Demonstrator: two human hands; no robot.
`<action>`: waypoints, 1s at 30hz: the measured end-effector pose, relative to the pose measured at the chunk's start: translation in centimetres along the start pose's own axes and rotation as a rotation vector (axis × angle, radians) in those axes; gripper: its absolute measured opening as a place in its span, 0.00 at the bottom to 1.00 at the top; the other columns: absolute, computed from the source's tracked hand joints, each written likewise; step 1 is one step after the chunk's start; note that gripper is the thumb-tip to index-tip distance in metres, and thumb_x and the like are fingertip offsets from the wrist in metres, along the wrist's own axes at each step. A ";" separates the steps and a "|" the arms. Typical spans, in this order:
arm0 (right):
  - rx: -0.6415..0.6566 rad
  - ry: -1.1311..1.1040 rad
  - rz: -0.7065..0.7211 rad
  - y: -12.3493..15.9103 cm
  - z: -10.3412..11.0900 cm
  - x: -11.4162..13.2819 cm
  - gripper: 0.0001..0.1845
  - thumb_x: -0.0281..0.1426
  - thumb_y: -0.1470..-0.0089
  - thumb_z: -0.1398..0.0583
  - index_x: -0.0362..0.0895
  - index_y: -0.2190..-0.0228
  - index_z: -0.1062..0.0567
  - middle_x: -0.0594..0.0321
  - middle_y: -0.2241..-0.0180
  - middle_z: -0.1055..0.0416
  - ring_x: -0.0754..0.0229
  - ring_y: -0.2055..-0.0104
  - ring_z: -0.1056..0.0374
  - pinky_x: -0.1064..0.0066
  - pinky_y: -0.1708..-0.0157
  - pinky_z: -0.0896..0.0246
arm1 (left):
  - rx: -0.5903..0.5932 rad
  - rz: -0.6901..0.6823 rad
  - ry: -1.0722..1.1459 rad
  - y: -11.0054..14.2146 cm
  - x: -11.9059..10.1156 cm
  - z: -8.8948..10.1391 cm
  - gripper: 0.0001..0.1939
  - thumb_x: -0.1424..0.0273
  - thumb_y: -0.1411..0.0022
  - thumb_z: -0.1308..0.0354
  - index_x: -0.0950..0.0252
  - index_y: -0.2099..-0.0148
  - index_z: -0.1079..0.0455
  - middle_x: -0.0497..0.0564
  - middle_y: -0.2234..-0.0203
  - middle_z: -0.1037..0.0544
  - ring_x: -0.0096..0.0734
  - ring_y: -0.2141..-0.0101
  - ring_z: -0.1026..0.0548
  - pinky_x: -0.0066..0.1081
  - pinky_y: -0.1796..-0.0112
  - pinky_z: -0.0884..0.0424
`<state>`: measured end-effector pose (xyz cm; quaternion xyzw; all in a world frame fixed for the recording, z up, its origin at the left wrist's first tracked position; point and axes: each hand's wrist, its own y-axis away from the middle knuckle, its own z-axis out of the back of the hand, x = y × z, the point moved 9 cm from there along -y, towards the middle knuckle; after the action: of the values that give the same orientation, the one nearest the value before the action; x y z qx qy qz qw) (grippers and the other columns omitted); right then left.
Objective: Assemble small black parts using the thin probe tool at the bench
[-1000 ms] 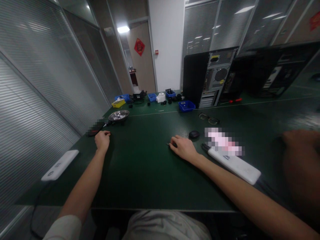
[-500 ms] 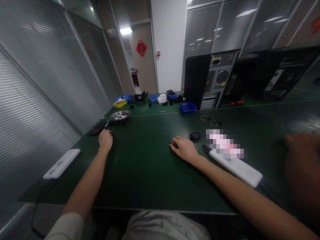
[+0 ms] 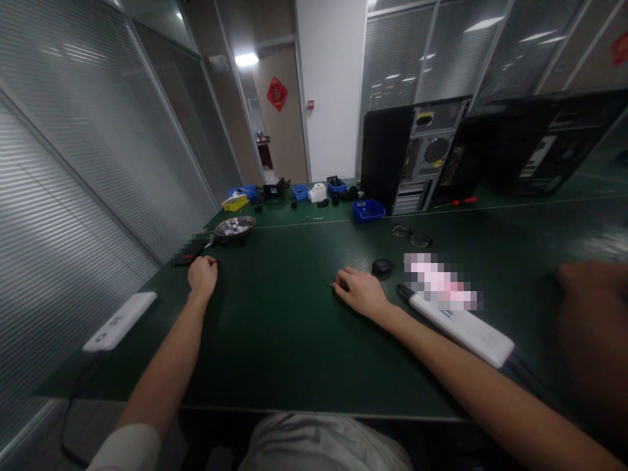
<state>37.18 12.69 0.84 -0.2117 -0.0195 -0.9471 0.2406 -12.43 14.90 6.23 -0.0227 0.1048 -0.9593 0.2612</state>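
Note:
My left hand (image 3: 203,274) rests on the green table (image 3: 284,340) with its fingers curled, close to a dark blurred object (image 3: 189,250) and a metal bowl (image 3: 235,226). My right hand (image 3: 360,291) lies on the table with fingers closed on a small thin tool whose tip (image 3: 331,284) sticks out to the left. A black round object (image 3: 381,265) sits just beyond the right hand. A white power bank (image 3: 458,328) lies to its right, beside my forearm.
Another white power bank (image 3: 119,320) lies near the left edge with a cable. Glasses (image 3: 412,236) lie mid-table. Blue bins (image 3: 367,209) and a yellow bin (image 3: 233,203) stand at the back by computer towers (image 3: 407,154). Another person's hand (image 3: 589,307) is at the right.
My left hand shifted slightly left and back toward the dark object. The right hand has stayed in place.

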 end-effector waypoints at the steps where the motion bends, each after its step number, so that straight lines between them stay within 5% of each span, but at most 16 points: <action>1: 0.000 -0.002 0.001 0.0 0.0 0.0 0.14 0.42 0.32 0.46 0.48 0.59 0.25 0.61 0.57 0.27 0.61 0.63 0.30 0.71 0.70 0.48 | 0.007 0.010 0.004 0.0 0.1 0.0 0.17 0.61 0.31 0.42 0.68 0.46 0.29 0.57 0.51 0.25 0.40 0.51 0.25 0.46 0.49 0.26; 8: 0.001 -0.008 0.006 0.1 0.0 0.1 0.15 0.43 0.32 0.46 0.48 0.59 0.25 0.61 0.57 0.27 0.60 0.63 0.30 0.71 0.71 0.49 | 0.032 0.060 0.035 0.6 0.2 0.5 0.17 0.61 0.31 0.42 0.68 0.47 0.29 0.57 0.52 0.24 0.40 0.52 0.25 0.45 0.50 0.26; 13: 0.006 -0.011 0.001 0.0 0.0 0.0 0.14 0.43 0.32 0.46 0.48 0.59 0.25 0.60 0.58 0.27 0.60 0.63 0.29 0.71 0.70 0.48 | 0.050 0.004 0.118 1.5 -1.9 1.8 0.16 0.61 0.31 0.41 0.68 0.50 0.28 0.57 0.54 0.24 0.40 0.53 0.25 0.45 0.50 0.27; 18: -0.002 -0.034 0.003 0.0 0.1 0.1 0.14 0.43 0.32 0.45 0.47 0.59 0.25 0.60 0.58 0.27 0.60 0.63 0.30 0.71 0.70 0.48 | 0.150 -0.288 0.329 4.4 -10.7 2.7 0.16 0.59 0.30 0.43 0.68 0.51 0.26 0.53 0.64 0.23 0.34 0.64 0.24 0.38 0.57 0.26; 24: -0.013 -0.088 0.009 0.0 0.2 -0.1 0.13 0.42 0.33 0.44 0.48 0.60 0.25 0.61 0.58 0.26 0.60 0.62 0.30 0.71 0.69 0.48 | 0.434 -0.813 0.602 16.4 -24.8 1.5 0.16 0.57 0.32 0.42 0.64 0.53 0.24 0.53 0.59 0.21 0.28 0.68 0.26 0.28 0.66 0.30; 27: -0.031 -0.119 0.004 0.1 0.3 0.0 0.13 0.42 0.34 0.43 0.47 0.61 0.25 0.61 0.60 0.26 0.59 0.61 0.30 0.70 0.67 0.48 | 0.517 -0.956 0.652 20.6 -27.5 1.0 0.13 0.59 0.33 0.39 0.64 0.57 0.24 0.52 0.60 0.22 0.27 0.68 0.27 0.28 0.65 0.31; 30: -0.043 -0.149 0.023 0.1 0.3 0.4 0.12 0.42 0.35 0.42 0.48 0.63 0.25 0.63 0.61 0.26 0.60 0.62 0.30 0.70 0.66 0.47 | 0.521 -0.995 0.675 21.4 -27.7 1.0 0.11 0.62 0.31 0.42 0.64 0.56 0.25 0.52 0.60 0.23 0.29 0.65 0.28 0.29 0.63 0.32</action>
<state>37.06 12.45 1.30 -0.2868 -0.0147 -0.9261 0.2446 22.16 10.70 2.97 0.2979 -0.0780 -0.9140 -0.2640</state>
